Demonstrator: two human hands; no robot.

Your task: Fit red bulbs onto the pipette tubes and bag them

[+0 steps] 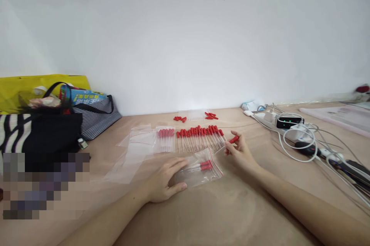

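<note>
My right hand (240, 153) pinches a dropper with a red rubber bulb (234, 139), its thin clear tube pointing down to the left. Lying spread on the table, my left hand (167, 181) rests its fingers and thumb at the left end of a clear zip bag (192, 178). Inside that bag are a few red-bulbed droppers (206, 165). Just behind it, a row of loose droppers (199, 131) lies side by side with bulbs toward the wall. Left of the row, another clear bag (172, 148) holds several droppers (166, 133).
Flat clear bags (135, 153) overlap on the left. Near the wall lie loose red bulbs (211, 115) and a group of clear tubes (196, 115). A power strip (267, 121) and tangled cables (300, 138) stand at right; a striped bag (100, 123) stands at left.
</note>
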